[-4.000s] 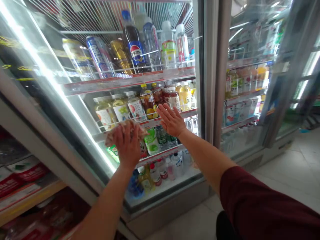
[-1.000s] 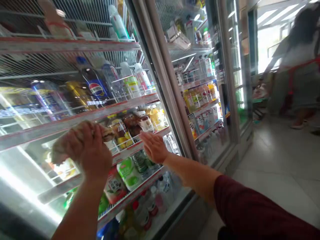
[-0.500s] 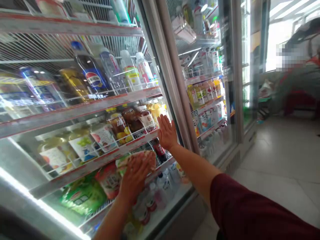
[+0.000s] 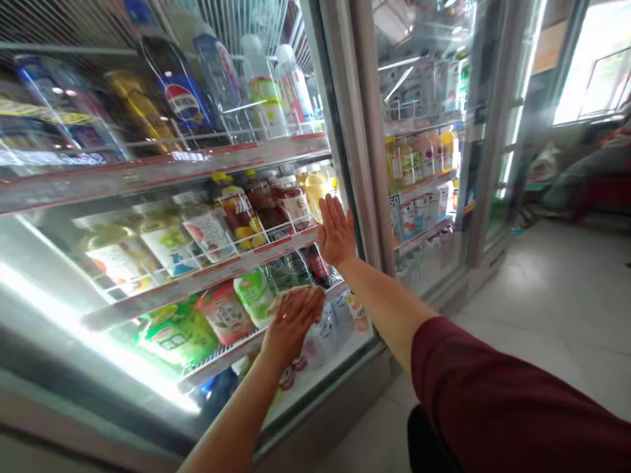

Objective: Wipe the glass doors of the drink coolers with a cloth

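My left hand point(image 4: 292, 332) presses a crumpled reddish-brown cloth point(image 4: 288, 299) against the glass door of a drinks fridge. Its fingers lie over the cloth and partly hide it. Higher and to the right, my right hand point(image 4: 338, 231) rests flat with fingers stretched, close to the metal door frame point(image 4: 367, 131). Behind the glass, near the cloth, are a green-and-white bag point(image 4: 255, 295), a red bag point(image 4: 225, 313) and a dark bottle with a red label point(image 4: 315, 263). Tea bottles point(image 4: 294, 202) stand behind my right hand's level.
Shelves hold a Pepsi bottle point(image 4: 182, 98), juice bottles point(image 4: 167, 243) and a large green bag point(image 4: 177, 338). A second glass door point(image 4: 428, 263) adjoins on the right. Beyond it are the tiled floor point(image 4: 557, 295) and, at the far right, a blurred person point(image 4: 584, 177).
My left hand has slid the cloth down and slightly right over the glass, uncovering the green-and-white bag. My right hand stays about where it was. The view has tilted downward.
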`<act>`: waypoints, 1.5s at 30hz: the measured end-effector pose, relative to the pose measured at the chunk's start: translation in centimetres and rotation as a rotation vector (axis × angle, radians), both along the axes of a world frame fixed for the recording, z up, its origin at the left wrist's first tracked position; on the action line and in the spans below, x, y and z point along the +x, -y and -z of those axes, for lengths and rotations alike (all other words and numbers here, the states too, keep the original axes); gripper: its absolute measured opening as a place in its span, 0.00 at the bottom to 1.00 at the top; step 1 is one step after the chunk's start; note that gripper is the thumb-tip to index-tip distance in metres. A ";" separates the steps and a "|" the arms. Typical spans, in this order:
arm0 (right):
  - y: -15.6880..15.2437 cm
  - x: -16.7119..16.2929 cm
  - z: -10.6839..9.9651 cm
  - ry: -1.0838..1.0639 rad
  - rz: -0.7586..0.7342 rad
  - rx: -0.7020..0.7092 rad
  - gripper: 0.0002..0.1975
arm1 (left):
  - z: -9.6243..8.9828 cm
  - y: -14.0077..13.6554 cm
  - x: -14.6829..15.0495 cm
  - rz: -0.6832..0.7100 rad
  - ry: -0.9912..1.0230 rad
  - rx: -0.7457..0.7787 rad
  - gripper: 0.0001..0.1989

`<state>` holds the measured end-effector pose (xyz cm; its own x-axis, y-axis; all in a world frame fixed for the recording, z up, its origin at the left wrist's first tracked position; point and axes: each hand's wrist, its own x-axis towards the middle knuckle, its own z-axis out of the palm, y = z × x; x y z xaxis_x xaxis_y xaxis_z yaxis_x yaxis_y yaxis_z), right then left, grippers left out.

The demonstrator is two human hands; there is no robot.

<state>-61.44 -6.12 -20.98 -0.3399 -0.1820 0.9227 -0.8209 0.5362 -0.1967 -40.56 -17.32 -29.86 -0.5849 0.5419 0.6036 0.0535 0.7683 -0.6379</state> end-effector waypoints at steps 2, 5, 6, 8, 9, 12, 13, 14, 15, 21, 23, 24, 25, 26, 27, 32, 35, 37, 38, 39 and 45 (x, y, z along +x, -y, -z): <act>0.1 -0.1 0.0 0.003 0.012 -0.001 0.33 | -0.6 1.2 0.9 -0.016 -0.002 -0.009 0.26; 0.0 -0.1 -0.1 0.022 0.017 0.014 0.33 | -6.6 3.4 2.0 -0.134 -0.172 0.090 0.32; 0.0 0.0 -0.1 0.031 0.018 0.024 0.33 | -8.8 3.9 2.2 -0.182 -0.271 0.175 0.34; -0.1 0.0 -0.2 0.048 0.018 0.043 0.33 | -11.3 4.4 2.4 -0.262 -0.343 0.318 0.35; -0.1 0.1 -0.3 0.054 0.018 0.047 0.33 | -11.4 4.4 2.5 -0.274 -0.363 0.357 0.35; -0.1 0.1 -0.3 0.057 0.007 0.037 0.34 | -7.1 3.2 2.7 -0.196 -0.335 0.278 0.32; -0.1 0.1 -0.3 0.051 -0.002 0.026 0.34 | -4.9 2.8 2.9 -0.160 -0.281 0.215 0.31; -0.1 0.0 -0.2 0.042 -0.013 0.013 0.34 | -2.9 2.5 3.2 -0.131 -0.185 0.151 0.30; -0.1 0.0 -0.2 0.033 -0.023 0.001 0.34 | -1.4 2.4 3.5 -0.112 -0.101 0.101 0.30; -0.2 -0.2 0.0 0.028 -0.044 -0.014 0.34 | -6.6 5.8 6.4 -0.227 -0.221 0.218 0.32; -0.2 -0.3 0.0 0.027 -0.040 -0.011 0.34 | -9.4 7.0 7.3 -0.304 -0.323 0.349 0.31; -0.2 -0.3 0.0 0.023 -0.040 -0.012 0.34 | -9.8 7.3 7.6 -0.336 -0.346 0.391 0.31; -0.2 -0.4 0.1 0.019 -0.041 -0.016 0.34 | -9.5 7.3 7.8 -0.359 -0.349 0.407 0.30; -0.1 -0.5 0.1 0.014 -0.043 -0.021 0.34 | -8.4 7.2 8.1 -0.370 -0.334 0.399 0.30; -0.1 -0.5 0.2 0.011 -0.044 -0.026 0.34 | -6.7 6.9 8.3 -0.363 -0.307 0.375 0.30; -0.1 -0.8 0.4 -0.007 -0.025 -0.017 0.34 | -0.1 6.4 10.4 -0.281 0.029 0.350 0.27; -0.3 -0.9 0.5 -0.029 -0.021 -0.027 0.34 | -4.2 7.8 12.2 -0.349 -0.129 0.461 0.23; -0.3 -1.0 0.5 -0.041 -0.029 -0.042 0.34 | -8.4 8.9 13.2 -0.433 -0.322 0.515 0.24; -0.4 -1.0 0.5 -0.044 -0.035 -0.046 0.35 | -10.0 9.3 13.6 -0.464 -0.391 0.535 0.24; -0.4 -1.0 0.5 -0.045 -0.038 -0.049 0.35 | -10.8 9.5 13.9 -0.487 -0.425 0.555 0.25; -0.3 -0.9 0.5 -0.049 -0.038 -0.075 0.35 | -0.4 7.5 14.7 -0.402 -0.262 0.508 0.27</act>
<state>-62.38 -5.82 -21.48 -0.2885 -0.1234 0.9495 -0.8501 0.4894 -0.1947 -25.87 -24.87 -29.44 -0.4812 -0.0729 0.8736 -0.4039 0.9029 -0.1472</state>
